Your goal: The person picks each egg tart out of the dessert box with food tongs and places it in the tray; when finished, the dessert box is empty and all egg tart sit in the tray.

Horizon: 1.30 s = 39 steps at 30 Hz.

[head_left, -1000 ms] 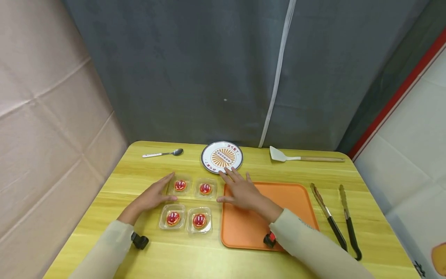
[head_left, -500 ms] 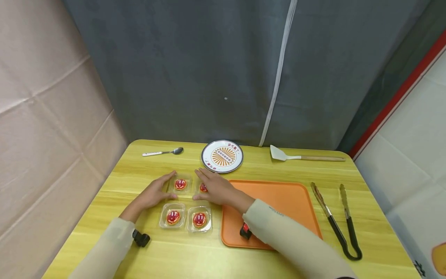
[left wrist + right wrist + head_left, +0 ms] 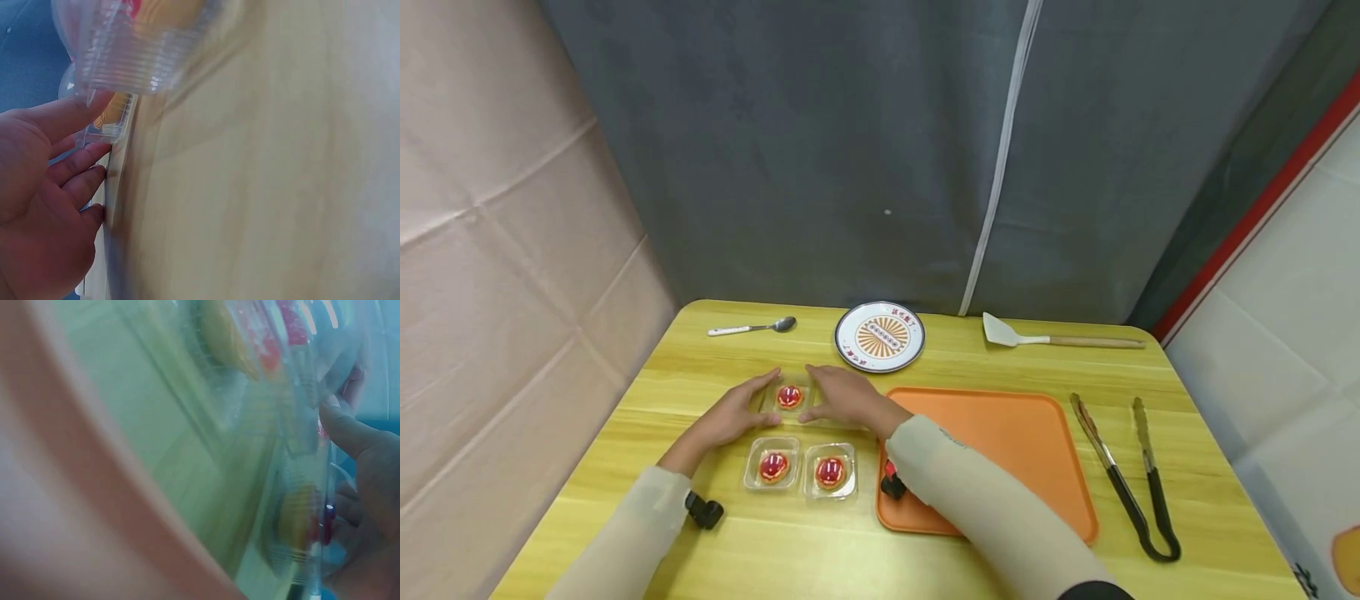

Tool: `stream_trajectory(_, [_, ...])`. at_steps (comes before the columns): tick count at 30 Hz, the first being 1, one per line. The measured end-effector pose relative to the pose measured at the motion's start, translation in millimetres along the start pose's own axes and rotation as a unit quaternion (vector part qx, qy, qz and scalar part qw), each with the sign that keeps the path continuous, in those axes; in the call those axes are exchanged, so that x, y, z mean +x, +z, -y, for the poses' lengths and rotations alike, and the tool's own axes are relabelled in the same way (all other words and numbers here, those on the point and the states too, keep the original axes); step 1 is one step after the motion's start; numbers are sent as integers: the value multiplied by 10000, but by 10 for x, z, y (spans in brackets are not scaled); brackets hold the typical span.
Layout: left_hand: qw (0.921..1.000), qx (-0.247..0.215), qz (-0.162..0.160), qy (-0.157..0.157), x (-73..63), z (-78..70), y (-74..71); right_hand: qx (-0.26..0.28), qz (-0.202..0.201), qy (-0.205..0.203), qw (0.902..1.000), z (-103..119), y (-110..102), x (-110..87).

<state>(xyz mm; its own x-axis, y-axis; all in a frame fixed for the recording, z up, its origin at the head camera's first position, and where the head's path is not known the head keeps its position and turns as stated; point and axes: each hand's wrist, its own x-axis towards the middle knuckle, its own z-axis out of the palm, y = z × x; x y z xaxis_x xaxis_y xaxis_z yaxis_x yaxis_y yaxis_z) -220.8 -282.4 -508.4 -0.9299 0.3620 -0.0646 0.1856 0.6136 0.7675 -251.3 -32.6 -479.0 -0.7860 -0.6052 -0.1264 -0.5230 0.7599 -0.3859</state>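
Note:
Clear plastic boxes, each with a red-topped tart, stand on the table. My left hand [image 3: 724, 417] lies spread along the left side of the back-left box [image 3: 789, 397]; in the left wrist view its thumb and fingertips are right at a box's edge [image 3: 109, 125]. My right hand [image 3: 846, 396] reaches over the back-right box, which it hides in the head view, with fingers and thumb spread toward the back-left box. The right wrist view shows that hand's thumb close by a clear box [image 3: 294, 525]. In front are the front-left box [image 3: 772, 465] and front-right box [image 3: 830, 471].
An orange tray [image 3: 1000, 450] lies under the right forearm. Behind are a spoon [image 3: 752, 327], a round patterned plate [image 3: 880, 337] and a white spatula [image 3: 1060, 340]. Black-handled tongs [image 3: 1138, 492] lie at the right. A grey curtain [image 3: 820, 167] hangs at the back edge.
My right hand has moved left from above the tray's left edge to over the back-right box, which it now covers. The left hand has stayed in place.

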Motion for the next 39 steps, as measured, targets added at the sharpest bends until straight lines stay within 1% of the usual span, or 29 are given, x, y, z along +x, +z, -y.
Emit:
stream_trajectory(4, [10000, -1, -12, -15, -2, 1, 13, -115, -130, 160, 9997, -8, 71, 54])
stream_trajectory(8, [9999, 50, -122, 9, 3, 11, 31, -211, -298, 246, 9990, -8, 122, 70])
stream_trajectory(14, [9996, 39, -282, 66, 15, 16, 62, -350, -445, 225, 9981, -1, 134, 56])
stream_trajectory(18, [9994, 25, -336, 72, 10, 11, 79, -348, -523, 180, 9979, -2, 140, 44])
stream_trajectory(23, [9992, 96, -395, 62, 3, 16, 98, -396, -549, 122, 9976, -1, 138, 23])
stream_trajectory(33, [9987, 69, -506, 32, 8, 26, 116, -418, -548, 6, 9976, -7, 142, 9])
stream_trajectory(39, [9984, 30, -556, -66, 5, 56, 116, -383, -549, -33, 9977, -2, 137, 4])
